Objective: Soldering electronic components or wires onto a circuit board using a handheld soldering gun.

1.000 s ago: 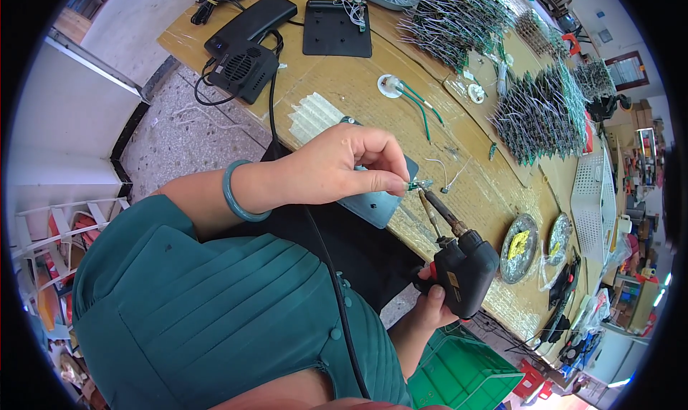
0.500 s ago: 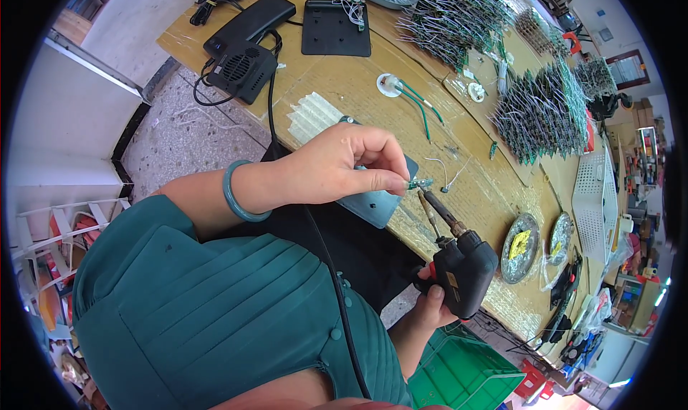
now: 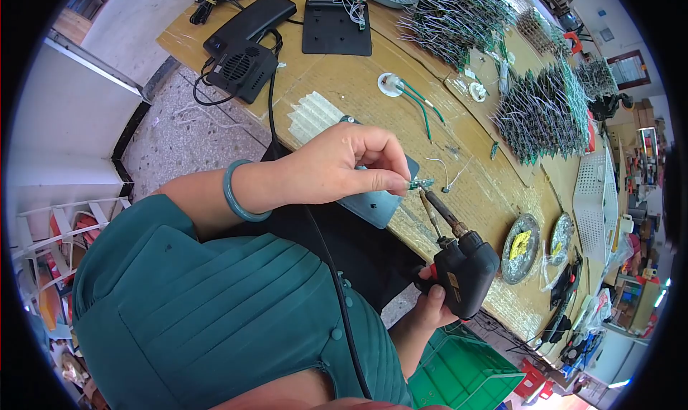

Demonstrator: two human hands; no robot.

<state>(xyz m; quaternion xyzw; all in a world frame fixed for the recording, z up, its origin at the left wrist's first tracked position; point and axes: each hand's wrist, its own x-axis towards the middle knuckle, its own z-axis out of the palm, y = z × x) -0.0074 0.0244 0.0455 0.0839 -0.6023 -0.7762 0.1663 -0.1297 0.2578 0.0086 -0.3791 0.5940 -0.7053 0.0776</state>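
Remaining pinched in the left hand point(image 3: 333, 165), the small circuit board point(image 3: 421, 184) is barely shifted. The soldering gun point(image 3: 467, 272) is gripped by the right hand point(image 3: 431, 310), fingers curled; soldering seems ongoing.

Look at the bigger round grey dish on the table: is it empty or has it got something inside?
Not empty: something yellow lies in the bigger grey dish, with bare grey surface showing around it.

The speckled floor point(image 3: 161, 145) adjoins the brown-topped bench point(image 3: 322, 77) at left. A white rack point(image 3: 59, 222) stands lower left. At right, a framed panel point(image 3: 628, 71) hangs on the pale wall point(image 3: 618, 36).
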